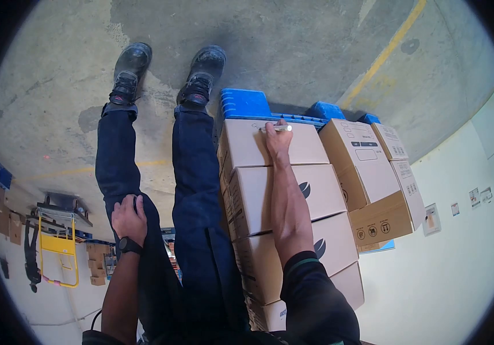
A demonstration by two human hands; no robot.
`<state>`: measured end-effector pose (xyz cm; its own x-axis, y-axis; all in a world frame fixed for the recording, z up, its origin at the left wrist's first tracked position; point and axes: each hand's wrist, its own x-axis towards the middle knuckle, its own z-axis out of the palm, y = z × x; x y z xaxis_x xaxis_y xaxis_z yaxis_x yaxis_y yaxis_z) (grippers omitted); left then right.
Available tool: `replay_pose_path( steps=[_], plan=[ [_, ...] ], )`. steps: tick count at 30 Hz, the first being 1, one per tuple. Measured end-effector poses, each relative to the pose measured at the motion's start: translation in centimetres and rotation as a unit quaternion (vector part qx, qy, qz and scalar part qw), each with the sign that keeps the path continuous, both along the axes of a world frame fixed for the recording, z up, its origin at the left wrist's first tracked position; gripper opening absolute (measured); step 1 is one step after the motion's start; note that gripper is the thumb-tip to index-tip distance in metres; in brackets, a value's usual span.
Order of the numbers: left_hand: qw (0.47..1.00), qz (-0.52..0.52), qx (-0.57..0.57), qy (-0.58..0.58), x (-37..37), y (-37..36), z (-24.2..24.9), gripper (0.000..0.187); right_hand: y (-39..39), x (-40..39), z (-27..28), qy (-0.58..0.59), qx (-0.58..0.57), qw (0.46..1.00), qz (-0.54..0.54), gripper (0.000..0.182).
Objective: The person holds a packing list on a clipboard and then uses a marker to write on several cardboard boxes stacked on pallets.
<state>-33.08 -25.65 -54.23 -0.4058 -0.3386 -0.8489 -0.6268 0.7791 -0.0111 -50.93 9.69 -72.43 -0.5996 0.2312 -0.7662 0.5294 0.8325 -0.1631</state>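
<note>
My right hand is closed around a whitish marker. Its tip is at the face of a brown carton, where a small dark scribble shows. This carton belongs to a stack, beside a blue plastic pallet. Other cartons in the stack, such as the leaf-printed carton, lie under or beside my right forearm. My left hand, with a dark watch on its wrist, rests flat on my left knee, fingers extended and holding nothing.
More printed cartons stand right of the stack, one with a flap sticking out. A white wall is farther right. At left are a yellow-handled trolley, a distant person and piled boxes. My boots stand on concrete.
</note>
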Motion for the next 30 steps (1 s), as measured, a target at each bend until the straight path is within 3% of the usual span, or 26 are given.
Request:
replay_pose_path(
  steps=[7, 9, 12, 16, 19, 30],
  plan=[
    [1.000, 0.007, -0.010, -0.012, -0.3, -0.2, 0.1, 0.024, -0.1, -0.2, 0.5, 0.029, 0.041, 0.999, 0.016, 0.026],
    [1.000, 0.010, -0.007, -0.011, 0.1, -0.2, 0.0, 0.025, -0.3, 0.4, 0.1, 0.039, 0.001, 0.994, -0.099, 0.023],
    [0.999, 0.015, 0.006, -0.027, 0.2, -0.2, -0.4, 0.025, -1.5, 2.2, -0.2, 0.038, -0.069, 0.994, -0.075, 0.022],
    [0.999, 0.033, 0.004, -0.032, 0.2, -0.3, -0.3, 0.025, -1.3, 1.9, 0.1, 0.018, 0.009, 0.998, -0.061, 0.024],
    [0.999, 0.036, 0.008, -0.033, 0.4, -0.3, -0.5, 0.024, -0.6, 2.2, -0.1, -0.003, -0.006, 1.000, -0.004, 0.024],
    [0.999, 0.042, 0.008, -0.018, 0.4, -0.3, -0.7, 0.023, -0.8, 1.6, 0.4, 0.025, 0.035, 0.999, 0.012, 0.023]
  ],
)
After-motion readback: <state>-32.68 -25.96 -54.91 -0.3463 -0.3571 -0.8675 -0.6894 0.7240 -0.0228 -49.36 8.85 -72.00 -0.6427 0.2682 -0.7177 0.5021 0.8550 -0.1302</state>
